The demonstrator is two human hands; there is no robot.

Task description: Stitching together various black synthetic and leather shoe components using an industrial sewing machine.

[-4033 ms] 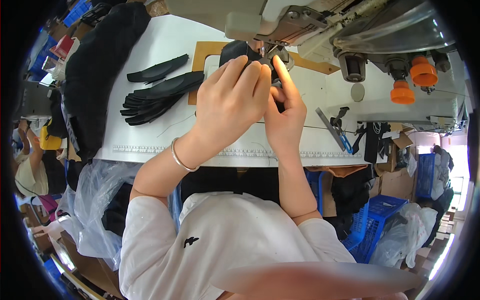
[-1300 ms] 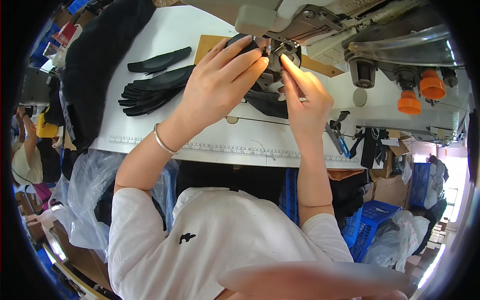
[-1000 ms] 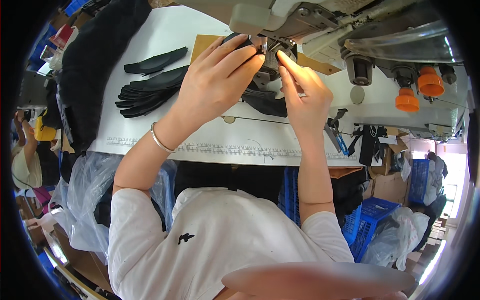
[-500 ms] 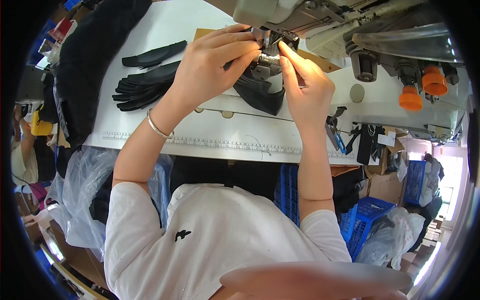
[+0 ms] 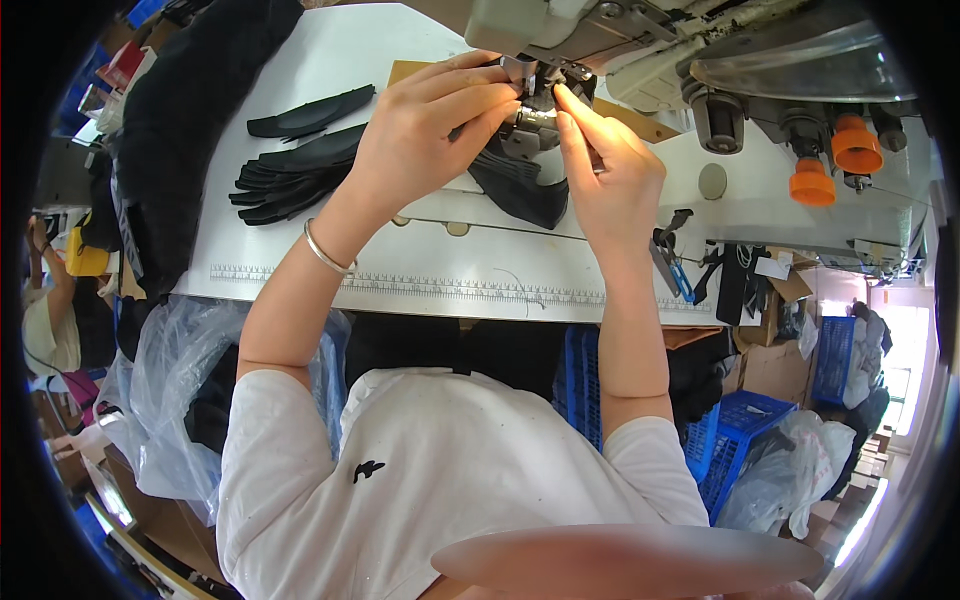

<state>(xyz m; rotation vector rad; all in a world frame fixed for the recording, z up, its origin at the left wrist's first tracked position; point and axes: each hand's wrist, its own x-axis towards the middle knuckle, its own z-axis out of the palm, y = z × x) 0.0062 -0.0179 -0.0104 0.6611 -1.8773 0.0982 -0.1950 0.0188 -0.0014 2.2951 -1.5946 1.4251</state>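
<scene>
My left hand [image 5: 425, 135] and my right hand [image 5: 605, 175] meet at the needle area of a grey sewing machine [image 5: 600, 35]. Between them a curved black piece of material [image 5: 520, 190] sits on the machine's metal post and hangs down toward me. My left fingers pinch its upper edge from the left. On the other side, thumb and forefinger of my right hand grip it right beside the needle. The exact contact points are hidden by the fingers. A silver bangle [image 5: 325, 250] is on my left wrist.
A fanned stack of black pieces [image 5: 290, 175] and a single one [image 5: 310, 110] lie left on the white table [image 5: 400, 270], whose near edge carries a ruler strip. Dark fabric is heaped far left. Two orange cones [image 5: 835, 160] stand at right. Blue crates [image 5: 740, 440] and plastic bags sit below.
Both hands have stayed at the needle while the black piece has swung lower and now hangs more in view beneath my fingers. The left hand has shifted slightly up and right.
</scene>
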